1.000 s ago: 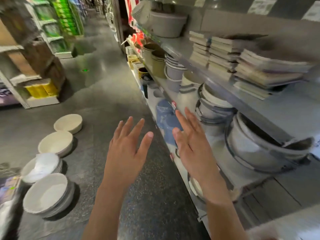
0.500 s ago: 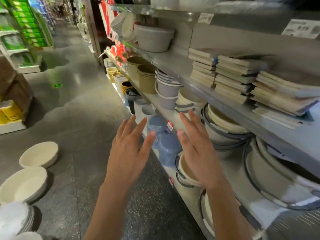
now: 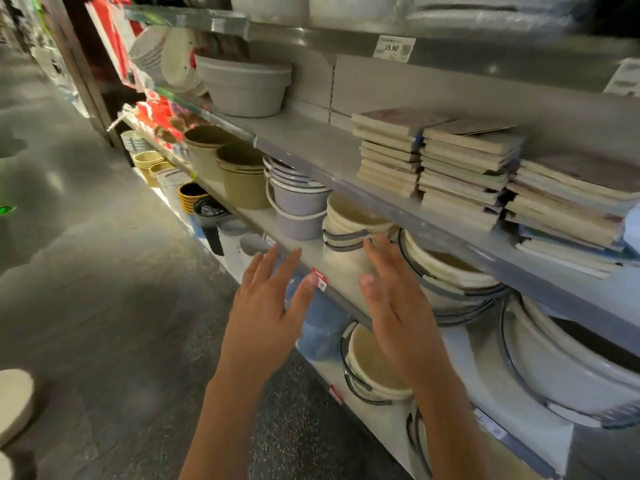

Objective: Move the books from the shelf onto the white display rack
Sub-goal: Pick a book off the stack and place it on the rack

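Note:
Three stacks of books lie flat on the grey metal shelf (image 3: 311, 147) at the right: a left stack (image 3: 388, 157), a middle stack (image 3: 464, 171) and a right stack (image 3: 568, 209). My left hand (image 3: 266, 313) and my right hand (image 3: 394, 306) are raised side by side below and to the left of the books, fingers straight and spread, holding nothing. Both hands hover in front of the lower shelf's edge, apart from the books. The white display rack is not in view.
Buckets and basins (image 3: 298, 202) fill the shelf below the books, and a grey tub (image 3: 242, 84) stands left of the books on their shelf. White bowls (image 3: 14, 403) lie on the dark aisle floor (image 3: 104, 271) at the left.
The view has swung right and closer to the shelf, so the book stacks now sit larger and nearer. Both hands stay open and have risen slightly toward the shelf.

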The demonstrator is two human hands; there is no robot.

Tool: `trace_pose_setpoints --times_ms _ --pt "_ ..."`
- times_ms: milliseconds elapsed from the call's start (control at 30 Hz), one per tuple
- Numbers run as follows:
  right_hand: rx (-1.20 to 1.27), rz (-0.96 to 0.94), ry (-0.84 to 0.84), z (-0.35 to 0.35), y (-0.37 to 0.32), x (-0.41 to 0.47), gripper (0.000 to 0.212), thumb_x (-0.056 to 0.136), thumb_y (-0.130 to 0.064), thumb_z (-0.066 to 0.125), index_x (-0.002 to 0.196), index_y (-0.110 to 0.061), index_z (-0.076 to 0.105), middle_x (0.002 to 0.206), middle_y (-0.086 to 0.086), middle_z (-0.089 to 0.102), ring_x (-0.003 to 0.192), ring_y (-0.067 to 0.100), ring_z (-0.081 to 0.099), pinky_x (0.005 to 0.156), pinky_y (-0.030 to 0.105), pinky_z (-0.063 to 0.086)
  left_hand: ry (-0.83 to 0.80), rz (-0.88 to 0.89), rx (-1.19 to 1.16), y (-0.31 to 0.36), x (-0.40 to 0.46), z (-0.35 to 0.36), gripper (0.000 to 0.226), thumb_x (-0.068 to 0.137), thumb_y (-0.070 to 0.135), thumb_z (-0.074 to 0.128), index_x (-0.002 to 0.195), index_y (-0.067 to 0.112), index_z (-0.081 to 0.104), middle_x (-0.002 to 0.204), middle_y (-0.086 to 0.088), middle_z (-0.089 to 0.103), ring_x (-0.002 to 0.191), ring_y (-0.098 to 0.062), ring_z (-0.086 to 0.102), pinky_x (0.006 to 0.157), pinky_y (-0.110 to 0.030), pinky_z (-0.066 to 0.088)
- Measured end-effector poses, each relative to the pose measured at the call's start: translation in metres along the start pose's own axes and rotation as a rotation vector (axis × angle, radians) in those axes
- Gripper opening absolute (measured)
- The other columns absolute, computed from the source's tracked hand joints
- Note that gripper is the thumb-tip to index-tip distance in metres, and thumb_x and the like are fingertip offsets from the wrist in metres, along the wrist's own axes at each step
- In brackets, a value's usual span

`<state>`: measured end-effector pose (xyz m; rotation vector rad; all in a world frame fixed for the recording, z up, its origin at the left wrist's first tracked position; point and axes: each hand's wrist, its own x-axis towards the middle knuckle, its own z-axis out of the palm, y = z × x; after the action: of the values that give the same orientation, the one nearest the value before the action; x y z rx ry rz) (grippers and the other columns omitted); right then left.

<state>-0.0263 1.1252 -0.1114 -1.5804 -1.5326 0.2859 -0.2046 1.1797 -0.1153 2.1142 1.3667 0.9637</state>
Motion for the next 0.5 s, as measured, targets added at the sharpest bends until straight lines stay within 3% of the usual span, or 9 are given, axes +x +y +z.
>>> trace_pose_setpoints --times_ms 100,233,333,433,500 --pt "-0.024 0.022 0.023 0.012 0.014 0.026 0.070 0.093 -0.064 0.026 0.152 -0.029 0.032 0.162 -0.012 0.020 0.148 -0.004 0.012 0.121 0.026 0.015 -0.013 0.025 0.001 -0.016 0.039 0.009 0.099 0.077 0.091 0.006 0.152 0.035 0.037 0.164 0.005 0.024 0.152 -0.014 0.011 0.120 -0.041 0.018" --pt "-0.070 -0.005 0.078 0.028 0.038 0.082 0.070 0.094 -0.065 0.025 0.152 -0.028 0.033 0.159 -0.018 0.019 0.146 -0.007 0.012 0.120 0.024 0.014 -0.059 0.060 0.002 -0.030 0.095 0.023 0.084 0.083 0.080 0.017 0.152 0.035 0.035 0.164 0.007 0.020 0.153 -0.014 0.009 0.120 -0.041 0.016" --pt "-0.051 -0.047 0.147 0.041 0.050 0.135 0.066 0.095 -0.061 0.027 0.151 -0.026 0.037 0.153 -0.030 0.017 0.139 -0.019 0.010 0.119 0.018 0.015 -0.061 0.090 0.018 -0.037 0.143 0.026 0.081 0.085 0.078 0.018 0.152 0.035 0.034 0.164 0.007 0.020 0.152 -0.015 0.010 0.120 -0.039 0.015" --pt "-0.027 -0.001 0.166 0.046 0.059 0.181 0.065 0.093 -0.064 0.027 0.150 -0.034 0.037 0.161 -0.014 0.022 0.147 -0.004 0.014 0.121 0.038 0.024 -0.047 0.095 0.034 -0.040 0.192 0.030 0.077 0.087 0.075 0.019 0.152 0.036 0.034 0.163 0.006 0.023 0.151 -0.015 0.013 0.119 -0.042 0.021" --pt "-0.008 0.025 0.155 0.045 0.065 0.208 0.063 0.090 -0.067 0.026 0.148 -0.042 0.035 0.163 -0.012 0.020 0.149 0.002 0.013 0.122 0.038 0.020 -0.041 0.115 0.061 -0.039 0.221 0.037 0.070 0.092 0.071 0.022 0.152 0.036 0.033 0.163 0.004 0.024 0.151 -0.016 0.016 0.118 -0.039 0.021"
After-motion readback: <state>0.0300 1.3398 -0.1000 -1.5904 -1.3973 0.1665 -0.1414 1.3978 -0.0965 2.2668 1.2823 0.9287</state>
